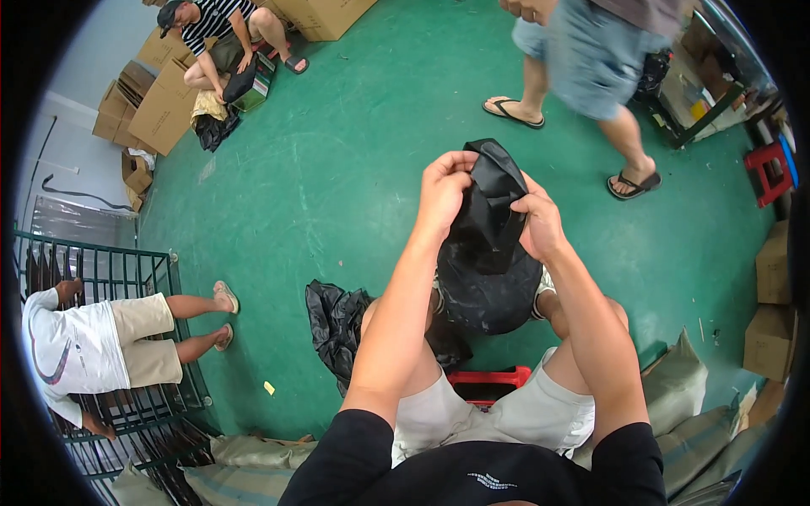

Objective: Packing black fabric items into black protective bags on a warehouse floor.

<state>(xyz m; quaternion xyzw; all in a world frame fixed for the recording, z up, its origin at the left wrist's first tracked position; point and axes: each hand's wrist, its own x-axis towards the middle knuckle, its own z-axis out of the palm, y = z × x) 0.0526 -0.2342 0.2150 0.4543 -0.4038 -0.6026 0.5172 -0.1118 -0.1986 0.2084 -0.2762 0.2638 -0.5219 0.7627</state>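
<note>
Both of my hands hold up a glossy, pliable black piece (492, 215) in front of me, creased down its middle; its exact kind I cannot make out. My left hand (445, 192) pinches its upper left edge with thumb and fingers. On the opposite edge my right hand (540, 223) grips, thumb on the front, fingers partly hidden behind. Directly below, a rounded, dusty black bundle (491, 297) rests between my feet, its upper part covered by the held piece. Crumpled black plastic (332, 319) lies beside my left leg.
A red stool (498, 377) shows between my thighs. Someone in flip-flops (515, 113) stands ahead to the right. Another person (221, 38) crouches far left by cardboard boxes (160, 105). A third (93, 346) is at a green metal rack (156, 261). Woven sacks (679, 379) lie at right.
</note>
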